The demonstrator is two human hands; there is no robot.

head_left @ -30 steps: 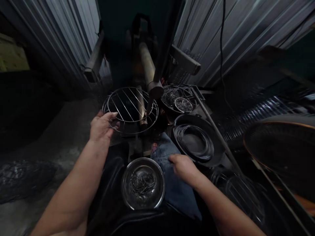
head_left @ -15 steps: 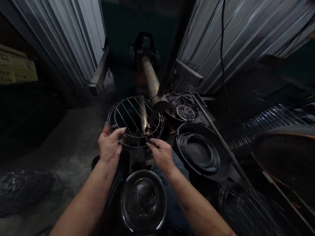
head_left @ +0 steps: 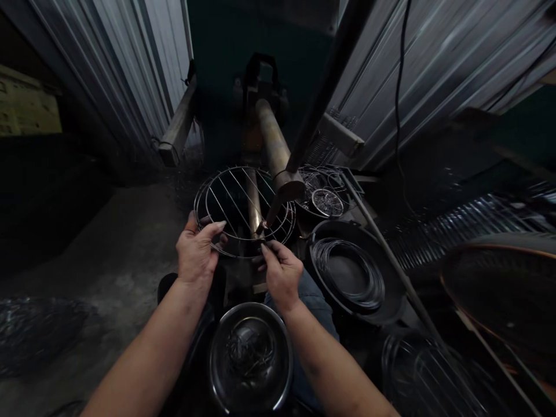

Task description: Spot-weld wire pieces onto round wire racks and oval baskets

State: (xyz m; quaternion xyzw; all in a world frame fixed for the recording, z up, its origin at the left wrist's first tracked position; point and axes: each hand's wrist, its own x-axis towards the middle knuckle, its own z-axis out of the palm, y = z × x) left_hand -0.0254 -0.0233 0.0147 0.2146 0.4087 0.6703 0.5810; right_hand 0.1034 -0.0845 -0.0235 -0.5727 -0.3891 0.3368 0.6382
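Note:
A round wire rack (head_left: 234, 202), with concentric rings and parallel bars, lies tilted around the lower metal rod (head_left: 253, 202) of a machine. Fingers and thumb of my left hand (head_left: 198, 249) are closed on its left near rim. My right hand (head_left: 281, 269) pinches at the near edge, just below the upper electrode tip (head_left: 262, 227); whatever is between its fingertips is too small to make out. Above the rack, a thick brass-coloured arm (head_left: 275, 145) reaches toward me. A shiny metal bowl (head_left: 217, 370) with small bent wire pieces (head_left: 249, 350) sits between my forearms.
To the right, a black pan (head_left: 393, 307) holds a coil of wire (head_left: 373, 284). Behind it are more wire parts (head_left: 328, 202). Several wire racks (head_left: 430, 370) lie at lower right. A wooden beam (head_left: 176, 130) juts out at left, and a dark cable (head_left: 398, 104) hangs at right.
My right hand's fingers have curled closer in under the rack's near rim. My left hand keeps its hold on the rack. The view has shifted slightly.

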